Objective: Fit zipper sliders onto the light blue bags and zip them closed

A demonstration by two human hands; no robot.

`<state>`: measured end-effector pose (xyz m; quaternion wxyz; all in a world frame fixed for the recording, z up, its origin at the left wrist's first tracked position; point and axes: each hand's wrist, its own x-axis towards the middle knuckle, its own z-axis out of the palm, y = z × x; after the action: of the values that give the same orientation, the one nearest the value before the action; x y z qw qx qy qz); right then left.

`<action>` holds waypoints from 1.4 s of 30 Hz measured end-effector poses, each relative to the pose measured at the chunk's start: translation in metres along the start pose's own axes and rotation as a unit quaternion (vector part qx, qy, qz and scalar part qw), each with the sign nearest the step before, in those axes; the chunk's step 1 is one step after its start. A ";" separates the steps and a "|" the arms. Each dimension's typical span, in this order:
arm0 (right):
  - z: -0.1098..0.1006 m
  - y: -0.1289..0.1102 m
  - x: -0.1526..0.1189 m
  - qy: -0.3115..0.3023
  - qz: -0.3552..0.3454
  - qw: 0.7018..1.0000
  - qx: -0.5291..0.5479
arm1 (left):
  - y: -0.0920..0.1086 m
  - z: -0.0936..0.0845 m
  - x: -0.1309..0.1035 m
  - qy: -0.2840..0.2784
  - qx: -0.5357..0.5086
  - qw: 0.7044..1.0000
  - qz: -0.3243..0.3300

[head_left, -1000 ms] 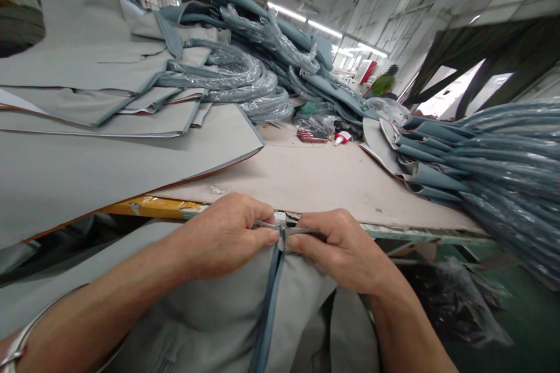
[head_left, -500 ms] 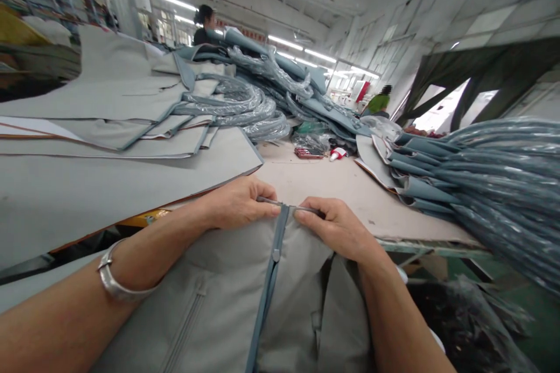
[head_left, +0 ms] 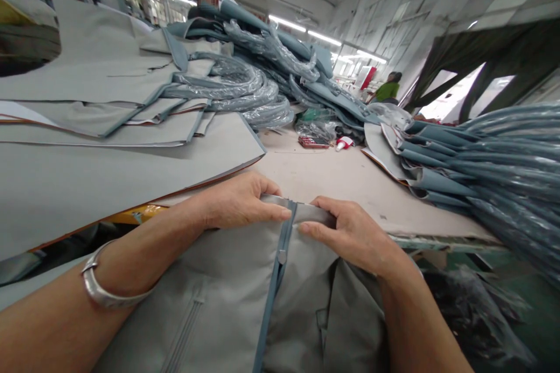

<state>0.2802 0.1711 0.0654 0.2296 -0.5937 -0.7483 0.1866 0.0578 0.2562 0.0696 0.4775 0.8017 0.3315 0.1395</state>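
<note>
A grey fabric piece hangs at the table's near edge, with a blue-grey zipper strip running down its middle. The zipper's pull sits a little below the top edge. My left hand pinches the top edge just left of the strip, thumb on the near side. On the right of the strip, my right hand holds the same edge between thumb and fingers, which are curled over it. A silver bangle circles my left wrist.
Large grey panels with blue edging cover the table's left. Plastic-wrapped blue-grey tubing is heaped behind, more at right. A red-capped white bottle and a dark red item lie on the table. Two people are in the background.
The thumb and fingers of my right hand have spread wider along the edge, and more of the folded top band shows. The view has shifted slightly.
</note>
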 end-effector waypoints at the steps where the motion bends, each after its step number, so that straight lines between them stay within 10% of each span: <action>1: 0.001 0.000 -0.001 -0.002 0.004 1.000 0.000 | 0.000 0.000 0.000 0.000 0.016 1.000 0.006; 7: -0.010 -0.011 0.012 0.050 -0.037 0.996 -0.059 | 0.024 -0.016 0.008 0.042 0.183 0.975 0.116; 13: -0.066 -0.025 0.060 0.159 -0.081 0.954 -0.241 | 0.079 -0.059 0.044 0.152 0.431 0.857 0.239; 25: -0.147 -0.055 0.126 0.251 -0.035 0.918 -0.305 | 0.146 -0.110 0.061 0.264 0.560 0.751 0.230; 32: -0.165 -0.062 0.170 0.265 -0.047 0.897 -0.350 | 0.140 -0.130 0.080 0.338 0.549 0.741 0.190; 36: -0.156 -0.059 0.179 0.264 -0.058 0.898 -0.347 | 0.126 -0.107 0.071 0.396 0.506 0.741 0.193; 39: -0.149 -0.048 0.174 0.250 -0.040 0.904 -0.344 | 0.109 -0.055 0.027 0.413 0.468 0.749 0.222; 40: -0.147 -0.042 0.171 0.241 -0.034 0.909 -0.337 | 0.100 -0.032 0.005 0.401 0.442 0.770 0.227; 42: -0.144 -0.027 0.168 0.228 -0.027 0.919 -0.321 | 0.075 0.019 -0.044 0.269 0.259 0.914 0.162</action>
<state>0.3076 0.3294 0.2198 0.1958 -0.6417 -0.7113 -0.2098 0.0654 0.1892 0.1287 0.1172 0.8721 0.3376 0.3341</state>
